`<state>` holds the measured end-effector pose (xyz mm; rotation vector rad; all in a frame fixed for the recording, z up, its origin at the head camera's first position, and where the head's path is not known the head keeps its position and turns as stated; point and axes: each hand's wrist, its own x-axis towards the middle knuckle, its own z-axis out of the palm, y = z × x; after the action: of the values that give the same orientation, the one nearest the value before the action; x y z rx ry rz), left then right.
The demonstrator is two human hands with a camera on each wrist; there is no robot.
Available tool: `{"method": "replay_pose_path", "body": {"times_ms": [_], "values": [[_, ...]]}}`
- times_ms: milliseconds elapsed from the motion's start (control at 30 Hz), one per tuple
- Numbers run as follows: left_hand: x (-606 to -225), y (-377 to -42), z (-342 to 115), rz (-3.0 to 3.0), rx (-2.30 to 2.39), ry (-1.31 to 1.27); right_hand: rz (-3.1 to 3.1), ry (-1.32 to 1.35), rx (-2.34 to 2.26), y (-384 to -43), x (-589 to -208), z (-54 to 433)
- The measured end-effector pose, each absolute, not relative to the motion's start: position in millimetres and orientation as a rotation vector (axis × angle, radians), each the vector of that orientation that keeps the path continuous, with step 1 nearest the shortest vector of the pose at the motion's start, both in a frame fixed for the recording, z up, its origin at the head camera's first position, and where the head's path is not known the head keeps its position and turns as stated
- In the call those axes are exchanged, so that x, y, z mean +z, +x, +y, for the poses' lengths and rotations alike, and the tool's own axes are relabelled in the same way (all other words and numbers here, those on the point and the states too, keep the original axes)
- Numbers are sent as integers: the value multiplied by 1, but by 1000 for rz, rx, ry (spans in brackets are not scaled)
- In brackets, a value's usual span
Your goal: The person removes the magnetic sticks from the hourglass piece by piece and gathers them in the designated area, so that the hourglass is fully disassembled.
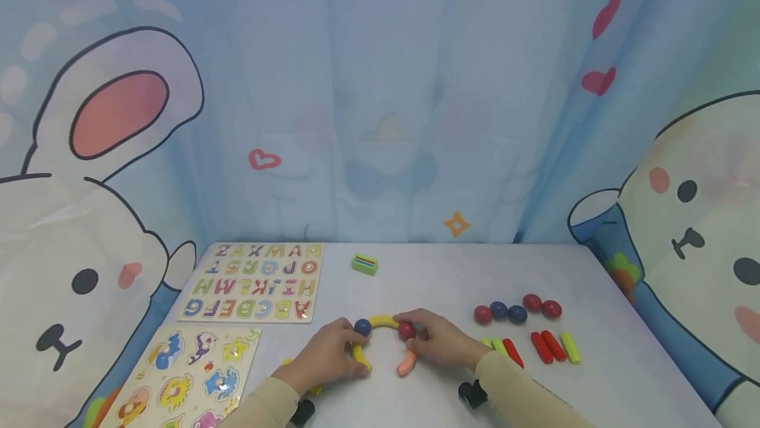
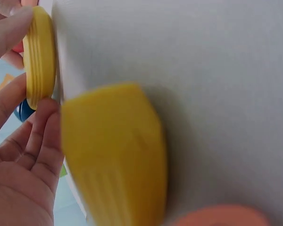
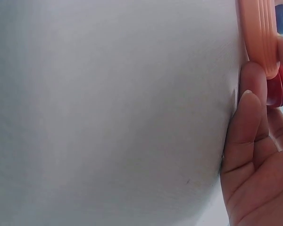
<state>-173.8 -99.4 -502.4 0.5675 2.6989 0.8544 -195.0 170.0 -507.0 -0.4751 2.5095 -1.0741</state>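
A blue ball (image 1: 363, 328) and a red ball (image 1: 406, 330) stand at the two ends of a curved yellow piece (image 1: 382, 321), forming an arch on the table. My left hand (image 1: 329, 355) pinches a second curved yellow piece (image 2: 40, 59) below the blue ball, thumb on one side and fingers on the other. With its thumb and fingers, my right hand (image 1: 445, 339) holds a curved orange piece (image 3: 260, 37) where it meets the red ball. Another yellow piece (image 2: 115, 155) lies close by the left wrist, with part of an orange one (image 2: 226, 219) beside it.
Several red and blue balls (image 1: 517, 314) lie at the right, with red and yellow-green rods (image 1: 553, 345) in front. An alphabet board (image 1: 249, 283) and a picture puzzle board (image 1: 196, 375) are at the left. A green striped block (image 1: 365, 264) sits toward the back.
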Motion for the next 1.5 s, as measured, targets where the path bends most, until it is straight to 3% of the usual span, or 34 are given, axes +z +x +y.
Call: {"method": "replay_pose_path", "body": {"times_ms": [1067,1500], "values": [[-500,-172,-111,2681,770,650,2474,-522,-1103,-199,-513,169],[-486,-164,-147,2764,521,722,2469,-456,-1104,-200,-513,171]]}}
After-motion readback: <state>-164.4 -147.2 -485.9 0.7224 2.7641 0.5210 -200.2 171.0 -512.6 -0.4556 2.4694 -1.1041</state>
